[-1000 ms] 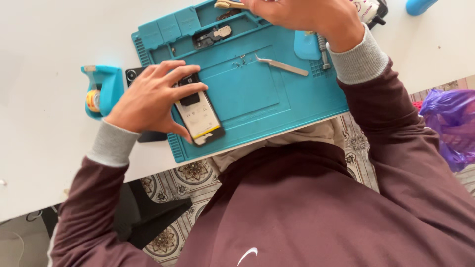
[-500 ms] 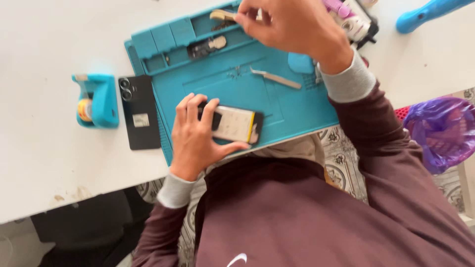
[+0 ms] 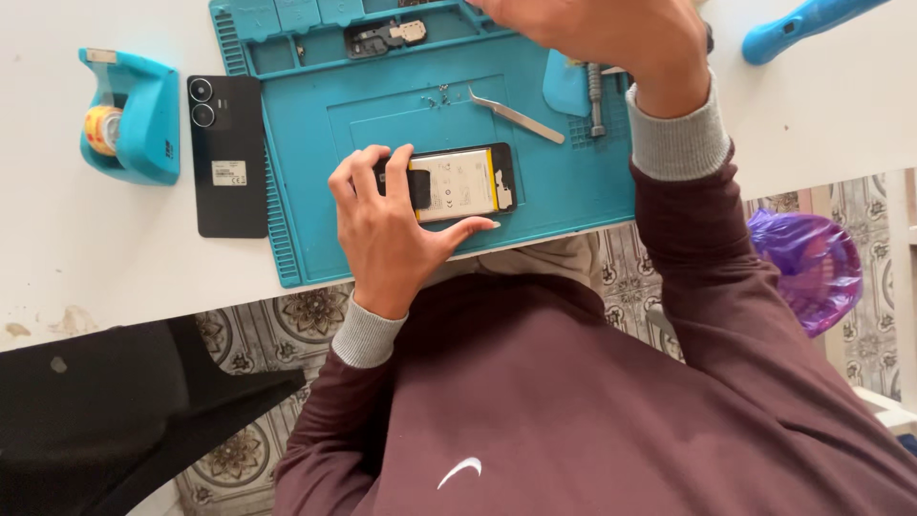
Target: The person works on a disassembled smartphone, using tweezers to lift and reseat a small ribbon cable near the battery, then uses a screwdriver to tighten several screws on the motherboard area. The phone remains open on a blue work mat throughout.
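**Opened phone held on the repair mat: handling notes**

The person is sitting at a white bench [image 3: 57, 268] with a teal repair mat [image 3: 592, 191] laid on it. The left hand [image 3: 387, 234] is gripping an opened phone [image 3: 458, 182] that is lying flat on the mat near its front edge, long axis across the mat. The fingers [image 3: 368, 172] are curling over the far edge at the phone's left end while the thumb is pressing along the near edge, so the hand is closed on the body from both long sides. The battery, pale with a yellow stripe, is facing up.

The right hand [image 3: 611, 38] is raised over the top of the mat, partly out of view; whether its fingers are holding anything cannot be told.

Lying loose on the mat are metal tweezers [image 3: 516, 115], a screwdriver [image 3: 594, 100], a few small screws [image 3: 441, 94] and a removed inner cover [image 3: 387, 36] in a tray compartment. A black back cover [image 3: 227, 158] is resting just left of the mat, with a teal tape dispenser [image 3: 129, 115] beyond it.

Handling judgement: the phone is probably light and stiff, yet fragile with its back off. The frame edges appear to be the safe places to hold; the soft battery and exposed boards likely should not be pressed. The screen side may slide on the mat.
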Demonstrator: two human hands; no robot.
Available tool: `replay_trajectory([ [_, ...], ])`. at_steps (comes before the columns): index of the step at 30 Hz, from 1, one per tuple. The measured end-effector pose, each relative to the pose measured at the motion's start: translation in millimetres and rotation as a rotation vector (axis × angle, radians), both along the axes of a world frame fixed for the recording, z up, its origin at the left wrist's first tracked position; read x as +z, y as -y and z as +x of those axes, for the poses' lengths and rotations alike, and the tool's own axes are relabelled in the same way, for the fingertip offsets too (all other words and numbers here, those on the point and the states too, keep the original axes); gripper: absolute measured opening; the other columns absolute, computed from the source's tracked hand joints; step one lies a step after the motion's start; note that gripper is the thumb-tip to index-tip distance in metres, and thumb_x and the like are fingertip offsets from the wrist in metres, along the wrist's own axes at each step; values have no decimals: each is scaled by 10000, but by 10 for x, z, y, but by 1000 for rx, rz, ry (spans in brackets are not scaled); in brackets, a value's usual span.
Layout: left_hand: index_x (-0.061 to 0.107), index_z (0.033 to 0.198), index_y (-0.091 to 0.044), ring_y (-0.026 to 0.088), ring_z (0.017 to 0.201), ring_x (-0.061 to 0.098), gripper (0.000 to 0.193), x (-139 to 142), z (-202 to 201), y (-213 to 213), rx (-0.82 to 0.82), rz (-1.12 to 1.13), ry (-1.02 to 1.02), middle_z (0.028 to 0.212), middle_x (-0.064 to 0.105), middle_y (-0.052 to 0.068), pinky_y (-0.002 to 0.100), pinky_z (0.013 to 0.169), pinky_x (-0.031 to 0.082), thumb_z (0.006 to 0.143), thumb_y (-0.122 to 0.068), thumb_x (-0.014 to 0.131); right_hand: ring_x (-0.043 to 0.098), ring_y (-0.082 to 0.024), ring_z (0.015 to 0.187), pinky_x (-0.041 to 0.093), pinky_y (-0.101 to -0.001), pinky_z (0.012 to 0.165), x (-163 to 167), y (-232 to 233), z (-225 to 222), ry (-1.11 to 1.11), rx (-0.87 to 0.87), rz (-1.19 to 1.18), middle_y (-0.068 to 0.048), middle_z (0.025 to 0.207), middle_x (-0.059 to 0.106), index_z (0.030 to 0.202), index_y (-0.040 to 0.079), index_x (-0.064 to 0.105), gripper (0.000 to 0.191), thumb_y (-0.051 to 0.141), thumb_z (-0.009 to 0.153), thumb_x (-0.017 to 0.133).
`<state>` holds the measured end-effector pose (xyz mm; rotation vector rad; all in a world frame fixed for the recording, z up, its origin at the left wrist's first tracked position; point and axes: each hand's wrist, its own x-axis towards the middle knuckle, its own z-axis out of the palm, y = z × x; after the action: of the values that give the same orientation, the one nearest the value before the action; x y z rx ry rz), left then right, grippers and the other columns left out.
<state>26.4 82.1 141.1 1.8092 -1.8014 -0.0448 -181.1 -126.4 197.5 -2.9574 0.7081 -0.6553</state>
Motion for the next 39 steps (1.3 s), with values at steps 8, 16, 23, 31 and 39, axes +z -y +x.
replay_trajectory([
  [8, 614, 1251, 2, 362, 1217, 435, 1026, 194, -127, -83, 58, -25, 23, 1262, 516, 173, 497, 1003, 469, 691, -835, 806, 630, -102, 679, 467, -228, 570, 468, -313, -290, 178, -229, 294, -26, 822, 710, 1070, 78, 774, 251, 327, 1067, 803],
  [16, 629, 1005, -162, 284, 1068, 548, 367, -527, -12, -384, -512, -679, 36, 1118, 579, 78, 460, 896, 482, 889, -452, 822, 684, -97, 732, 500, -210, 638, 414, -437, -558, 224, -113, 323, -60, 826, 738, 1096, 10, 773, 179, 174, 1058, 833],
  [23, 620, 1000, -169, 221, 974, 584, 251, -1268, 252, -27, -815, -64, -83, 1054, 592, 54, 391, 833, 486, 908, -301, 812, 642, -87, 635, 485, -216, 572, 78, -371, -671, 373, -215, 310, -61, 847, 749, 1033, 13, 791, 105, 117, 1048, 790],
  [31, 602, 1079, -140, 255, 1029, 579, 292, -865, 401, 290, -408, 374, -488, 1115, 586, 93, 407, 870, 483, 920, -303, 785, 614, -47, 586, 448, -200, 532, 164, -362, -607, 612, -317, 340, -29, 701, 699, 932, 1, 767, 116, 99, 993, 773],
  [39, 583, 1158, -112, 289, 1084, 574, 345, -874, 531, 78, -305, 495, -595, 1175, 581, 131, 422, 907, 479, 932, -305, 757, 559, -48, 566, 400, -187, 508, 185, -468, -590, 652, -329, 411, -34, 677, 674, 921, -5, 760, 103, 75, 986, 766],
])
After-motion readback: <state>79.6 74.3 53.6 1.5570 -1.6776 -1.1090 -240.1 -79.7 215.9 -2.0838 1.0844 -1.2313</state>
